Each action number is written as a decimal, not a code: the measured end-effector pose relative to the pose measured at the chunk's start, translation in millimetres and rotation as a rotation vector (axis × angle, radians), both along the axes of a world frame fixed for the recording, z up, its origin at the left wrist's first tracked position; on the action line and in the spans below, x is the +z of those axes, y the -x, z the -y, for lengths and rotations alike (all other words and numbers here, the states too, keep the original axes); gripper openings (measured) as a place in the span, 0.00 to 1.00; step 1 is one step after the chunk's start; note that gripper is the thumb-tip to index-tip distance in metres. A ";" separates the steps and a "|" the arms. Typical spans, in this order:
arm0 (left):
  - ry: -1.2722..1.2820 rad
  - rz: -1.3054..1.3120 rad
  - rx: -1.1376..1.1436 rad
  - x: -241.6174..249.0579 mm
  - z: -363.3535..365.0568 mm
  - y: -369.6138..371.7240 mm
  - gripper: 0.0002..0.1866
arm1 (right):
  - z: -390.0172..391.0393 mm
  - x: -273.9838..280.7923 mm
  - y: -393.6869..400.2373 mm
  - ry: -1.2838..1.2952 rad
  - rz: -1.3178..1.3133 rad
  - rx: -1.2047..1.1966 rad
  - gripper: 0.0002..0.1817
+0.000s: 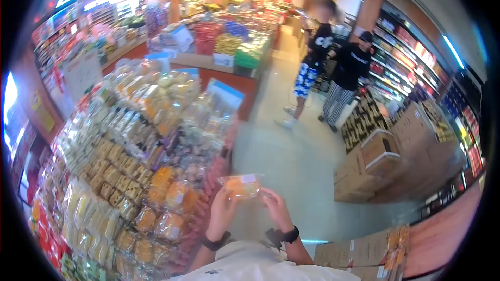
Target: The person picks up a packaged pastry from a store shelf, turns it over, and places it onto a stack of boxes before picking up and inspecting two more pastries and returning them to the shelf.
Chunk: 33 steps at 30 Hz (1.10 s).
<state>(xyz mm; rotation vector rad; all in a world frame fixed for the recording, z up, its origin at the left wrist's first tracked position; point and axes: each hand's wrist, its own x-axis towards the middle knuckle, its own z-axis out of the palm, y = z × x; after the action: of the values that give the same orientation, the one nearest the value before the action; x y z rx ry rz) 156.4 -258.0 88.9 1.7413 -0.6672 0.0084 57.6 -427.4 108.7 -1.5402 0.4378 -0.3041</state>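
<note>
An orange pastry in clear plastic wrapping [242,186], with a pale label on it, is held up in front of the body, over the aisle floor. My left hand [223,209] grips its left side. At its right edge, my right hand [276,208] pinches the wrapping. Both wrists carry dark bands. Just left of my hands is a large display of wrapped baked goods [125,177], including similar orange pastries [179,198] and sliced pieces with dark bits.
Two people [315,54] [351,70] stand in the aisle ahead. Cardboard boxes [359,177] are stacked to the right, and more boxes [349,252] lie at the lower right. A counter with colourful packets [229,47] stands beyond the display.
</note>
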 end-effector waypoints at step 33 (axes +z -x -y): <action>-0.160 0.036 -1.008 -11.1 338.4 185.1 0.15 | 202.7 -51.3 292.3 -0.107 0.101 -1.019 0.17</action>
<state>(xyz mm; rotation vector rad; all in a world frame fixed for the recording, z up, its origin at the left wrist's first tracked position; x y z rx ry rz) -28.7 -596.4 77.8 1.3812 -1.5340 -0.7225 -234.7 -630.0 57.4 -1.0810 1.1215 -1.1139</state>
